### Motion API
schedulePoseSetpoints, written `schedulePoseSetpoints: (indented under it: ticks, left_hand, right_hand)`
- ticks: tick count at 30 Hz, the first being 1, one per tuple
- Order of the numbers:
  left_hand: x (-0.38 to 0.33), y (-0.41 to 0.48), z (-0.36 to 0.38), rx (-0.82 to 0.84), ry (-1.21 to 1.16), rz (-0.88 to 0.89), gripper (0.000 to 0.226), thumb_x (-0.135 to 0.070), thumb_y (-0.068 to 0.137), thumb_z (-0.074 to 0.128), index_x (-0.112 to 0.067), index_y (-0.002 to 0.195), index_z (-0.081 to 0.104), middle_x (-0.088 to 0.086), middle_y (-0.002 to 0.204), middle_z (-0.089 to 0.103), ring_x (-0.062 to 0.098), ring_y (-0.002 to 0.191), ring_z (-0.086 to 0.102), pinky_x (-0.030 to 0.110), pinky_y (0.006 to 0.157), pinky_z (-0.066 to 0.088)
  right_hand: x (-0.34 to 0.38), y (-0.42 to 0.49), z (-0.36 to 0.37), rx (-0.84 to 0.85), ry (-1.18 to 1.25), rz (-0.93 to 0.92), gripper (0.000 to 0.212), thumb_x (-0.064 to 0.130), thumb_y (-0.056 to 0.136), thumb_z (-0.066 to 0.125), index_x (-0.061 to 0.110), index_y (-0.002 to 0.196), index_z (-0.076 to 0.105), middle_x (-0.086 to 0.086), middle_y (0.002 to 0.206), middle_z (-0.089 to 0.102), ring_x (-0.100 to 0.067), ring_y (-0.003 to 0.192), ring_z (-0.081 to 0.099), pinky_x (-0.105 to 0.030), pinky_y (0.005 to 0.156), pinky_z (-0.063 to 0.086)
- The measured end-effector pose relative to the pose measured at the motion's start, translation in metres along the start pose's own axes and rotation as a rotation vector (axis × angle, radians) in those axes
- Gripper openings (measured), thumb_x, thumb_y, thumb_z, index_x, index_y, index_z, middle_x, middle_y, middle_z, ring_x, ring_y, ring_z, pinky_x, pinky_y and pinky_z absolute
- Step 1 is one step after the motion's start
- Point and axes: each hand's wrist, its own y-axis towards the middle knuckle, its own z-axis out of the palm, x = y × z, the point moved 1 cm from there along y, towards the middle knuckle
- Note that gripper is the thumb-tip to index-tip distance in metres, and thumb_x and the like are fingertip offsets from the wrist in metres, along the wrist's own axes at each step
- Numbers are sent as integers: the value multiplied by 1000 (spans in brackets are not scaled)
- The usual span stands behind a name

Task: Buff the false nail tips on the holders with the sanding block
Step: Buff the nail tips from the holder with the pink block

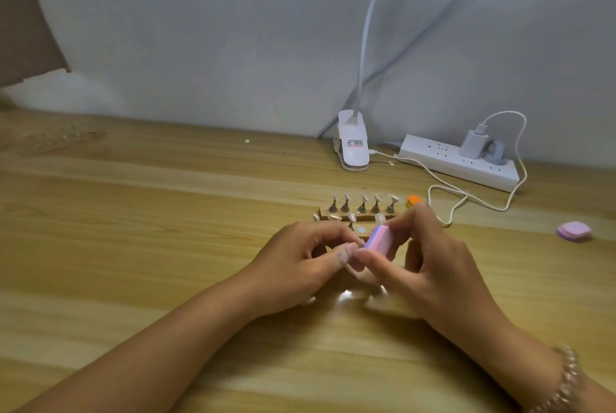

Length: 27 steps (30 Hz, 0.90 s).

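Observation:
A pink and lilac sanding block is held in my right hand, fingers curled round it, just above the table. My left hand pinches something small against the block; my fingertips hide what it is. Right behind my hands a wooden holder base carries a back row of several small stands with clear nail tips. One more clear tip stands just beyond the block.
On the wooden table, a white clip lamp base and a white power strip with a charger and cable lie at the back right. An orange block sits beside the holder. A pink pad lies far right.

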Motion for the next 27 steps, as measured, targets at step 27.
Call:
schedulePoseSetpoints:
  ticks: [27]
  left_hand:
    - [-3,0,0,-15,-28,-5,22,-29,90,58,-14,96,74,5,87,73,35,76,64,53,72,51]
  right_hand:
    - [3,-3,4,47,-66,-51,45,69,80,58,27,94,49,34,74,55,-5,46,45,-14,49,31]
